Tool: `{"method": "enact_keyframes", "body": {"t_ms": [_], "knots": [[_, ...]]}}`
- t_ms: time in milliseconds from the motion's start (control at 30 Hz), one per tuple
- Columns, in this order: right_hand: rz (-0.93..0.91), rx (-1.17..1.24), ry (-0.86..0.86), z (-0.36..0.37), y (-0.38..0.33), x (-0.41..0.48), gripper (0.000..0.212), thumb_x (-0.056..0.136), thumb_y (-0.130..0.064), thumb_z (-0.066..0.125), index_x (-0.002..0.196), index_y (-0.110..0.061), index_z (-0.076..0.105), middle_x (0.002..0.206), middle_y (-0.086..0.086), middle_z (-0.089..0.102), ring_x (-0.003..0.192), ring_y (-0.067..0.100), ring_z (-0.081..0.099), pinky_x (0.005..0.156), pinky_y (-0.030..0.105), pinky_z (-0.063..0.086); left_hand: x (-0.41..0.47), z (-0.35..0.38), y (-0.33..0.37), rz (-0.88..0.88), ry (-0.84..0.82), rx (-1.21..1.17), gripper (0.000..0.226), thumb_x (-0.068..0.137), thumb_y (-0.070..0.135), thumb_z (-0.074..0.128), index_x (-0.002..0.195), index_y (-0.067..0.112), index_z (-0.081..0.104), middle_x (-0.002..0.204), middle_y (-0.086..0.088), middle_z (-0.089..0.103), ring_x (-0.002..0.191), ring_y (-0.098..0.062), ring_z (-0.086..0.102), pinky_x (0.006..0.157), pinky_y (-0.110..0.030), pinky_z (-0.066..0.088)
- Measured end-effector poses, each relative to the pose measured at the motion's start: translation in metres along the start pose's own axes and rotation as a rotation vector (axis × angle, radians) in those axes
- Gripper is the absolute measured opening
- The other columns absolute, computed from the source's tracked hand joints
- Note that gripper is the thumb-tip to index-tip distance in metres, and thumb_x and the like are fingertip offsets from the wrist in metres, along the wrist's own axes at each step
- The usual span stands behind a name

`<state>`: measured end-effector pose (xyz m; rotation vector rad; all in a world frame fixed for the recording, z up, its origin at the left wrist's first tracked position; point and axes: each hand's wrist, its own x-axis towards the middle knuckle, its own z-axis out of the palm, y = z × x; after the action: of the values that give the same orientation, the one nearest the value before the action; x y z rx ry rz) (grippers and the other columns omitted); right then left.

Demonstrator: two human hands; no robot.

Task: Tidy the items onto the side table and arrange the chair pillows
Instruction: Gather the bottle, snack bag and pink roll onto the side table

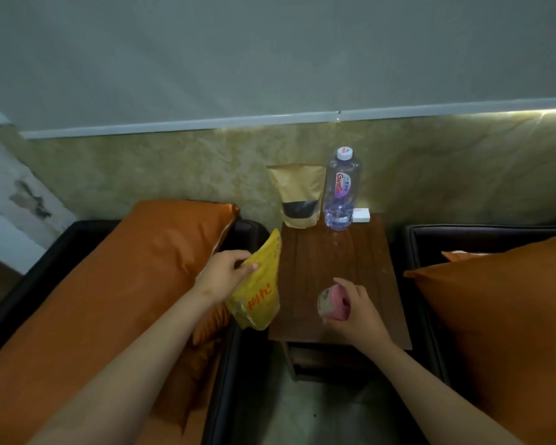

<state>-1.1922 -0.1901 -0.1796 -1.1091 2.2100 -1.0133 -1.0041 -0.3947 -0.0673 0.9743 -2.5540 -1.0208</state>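
**Now both your hands are full at the side table**

Here you have one side table between two dark chairs, and two orange pillows: one pillow lying along the left chair, the other pillow leaning in the right chair.

Three things already stand at the back edge of the table. There is one brown paper pouch with a dark window near its bottom, upright against the wall. Just beside it, to the right, is one clear water bottle with a white cap; its label reads "Ganten" in red letters. Behind the foot of the bottle lies one small white box; any writing on it is too small to read.

Your left hand grips one yellow packet, fingers curled over its upper edge with the thumb on the near face. The packet hangs at the table's left edge, over the gap beside the left chair. It carries red writing, too blurred for you to make out.

Your right hand is clenched around one small pink roll, held over the near part of the tabletop, its round end facing left. The fingers wrap it closely; whether it touches the wood you cannot tell.
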Motion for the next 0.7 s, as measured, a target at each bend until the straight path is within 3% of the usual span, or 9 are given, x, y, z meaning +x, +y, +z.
{"method": "enact_keyframes", "body": {"t_ms": [67, 167, 300, 433, 567, 700], "knots": [[0.023, -0.002, 0.040, -0.006, 0.000, 0.011, 0.088, 0.066, -0.027, 0.084, 0.139, -0.034, 0.035, 0.130, -0.001, 0.039, 0.118, 0.018, 0.048, 0.091, 0.026, 0.045, 0.023, -0.004, -0.004, 0.018, -0.026, 0.042, 0.022, 0.092, 0.020, 0.060, 0.071, 0.017, 0.061, 0.065, 0.003, 0.058, 0.060, -0.003, 0.054, 0.062, -0.030, 0.041], [0.057, -0.015, 0.113, -0.020, 0.003, 0.030, 0.088, 0.067, -0.025, 0.084, 0.139, -0.033, 0.034, 0.132, -0.001, 0.038, 0.119, 0.018, 0.047, 0.091, 0.028, 0.047, 0.063, -0.004, -0.013, 0.016, -0.058, 0.055, 0.018, 0.092, 0.022, 0.060, 0.076, 0.012, 0.065, 0.077, -0.005, 0.065, 0.074, -0.019, 0.061, 0.073, -0.039, 0.045], [0.093, -0.033, 0.148, -0.031, 0.020, 0.061, 0.089, 0.065, -0.024, 0.085, 0.139, -0.030, 0.036, 0.129, 0.000, 0.039, 0.117, 0.020, 0.049, 0.091, 0.031, 0.047, 0.113, 0.001, -0.018, 0.009, -0.042, 0.073, 0.024, 0.089, 0.023, 0.061, 0.066, 0.030, 0.058, 0.073, 0.005, 0.061, 0.076, -0.015, 0.058, 0.076, -0.039, 0.045], [0.081, -0.031, 0.118, -0.040, 0.039, 0.104, 0.091, 0.062, -0.028, 0.086, 0.138, -0.032, 0.037, 0.122, -0.003, 0.039, 0.113, 0.022, 0.051, 0.092, 0.034, 0.047, 0.166, 0.012, -0.011, -0.005, -0.032, 0.079, 0.021, 0.090, 0.023, 0.060, 0.070, 0.027, 0.058, 0.070, 0.007, 0.060, 0.075, -0.017, 0.058, 0.070, -0.035, 0.044], [0.057, -0.022, 0.080, -0.056, 0.054, 0.152, 0.092, 0.060, -0.026, 0.086, 0.139, -0.030, 0.038, 0.124, -0.002, 0.040, 0.113, 0.019, 0.050, 0.091, 0.026, 0.042, 0.222, 0.022, 0.002, -0.012, -0.037, 0.091, 0.019, 0.088, 0.034, 0.056, 0.082, 0.020, 0.067, 0.080, -0.002, 0.067, 0.083, -0.024, 0.064, 0.073, -0.037, 0.047], [0.066, -0.054, 0.062, -0.071, 0.066, 0.192, 0.091, 0.061, -0.029, 0.085, 0.139, -0.032, 0.037, 0.125, -0.001, 0.040, 0.112, 0.018, 0.049, 0.093, 0.029, 0.045, 0.272, 0.036, 0.004, 0.003, -0.118, 0.263, 0.022, 0.094, 0.024, 0.055, 0.104, 0.012, 0.069, 0.104, -0.008, 0.069, 0.099, -0.027, 0.062, 0.079, -0.034, 0.045]]}}
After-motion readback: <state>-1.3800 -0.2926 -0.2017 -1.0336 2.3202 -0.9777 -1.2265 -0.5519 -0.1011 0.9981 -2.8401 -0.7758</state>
